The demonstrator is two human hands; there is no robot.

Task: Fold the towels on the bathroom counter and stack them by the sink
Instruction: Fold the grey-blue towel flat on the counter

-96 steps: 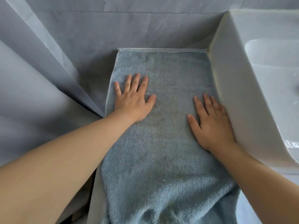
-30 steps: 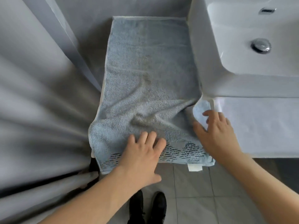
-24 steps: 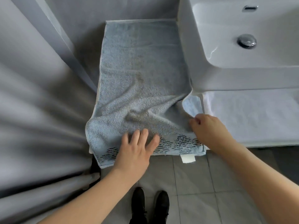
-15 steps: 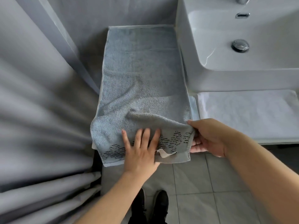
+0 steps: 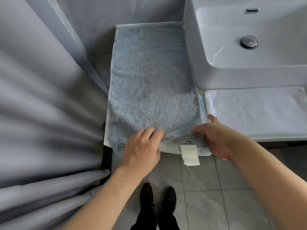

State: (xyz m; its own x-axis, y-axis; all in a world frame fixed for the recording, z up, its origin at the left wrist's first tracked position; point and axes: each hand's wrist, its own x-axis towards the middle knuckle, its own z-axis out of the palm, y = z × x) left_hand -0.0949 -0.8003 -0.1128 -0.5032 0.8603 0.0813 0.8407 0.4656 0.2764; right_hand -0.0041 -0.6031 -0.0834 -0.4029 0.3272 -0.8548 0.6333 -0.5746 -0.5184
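Where the surface (image 5: 106,141) runs in beside the sink (image 5: 249,70), we see a blue-grey towel (image 5: 149,90) of looped terry, its pile soft and slightly matted, spread in a long rectangle from the back wall to the near edge. A flat woven border with a dark dashed pattern (image 5: 179,138) runs along its near end, and a white rectangular care label (image 5: 189,154) hangs from that hem over the grey tiled floor (image 5: 207,205). The sink is smooth, glossy white, box-shaped, with a round metal drain (image 5: 248,42). To the right of the blue towel, just in front of the sink, lies a white towel (image 5: 252,112), fluffy and flat, its left edge just beside the blue one.

Our left hand (image 5: 142,150) takes the near hem, fingers curled over the fabric; its grip closes on the blue-grey towel near the patterned border. Our right hand (image 5: 217,138) holds the right near corner, thumb on top and fingers below, so that the hem is raised a little between the two hands.

A grey curtain (image 5: 41,113) falls in soft folds on the left, and black shoes (image 5: 157,196) show on the tiles.
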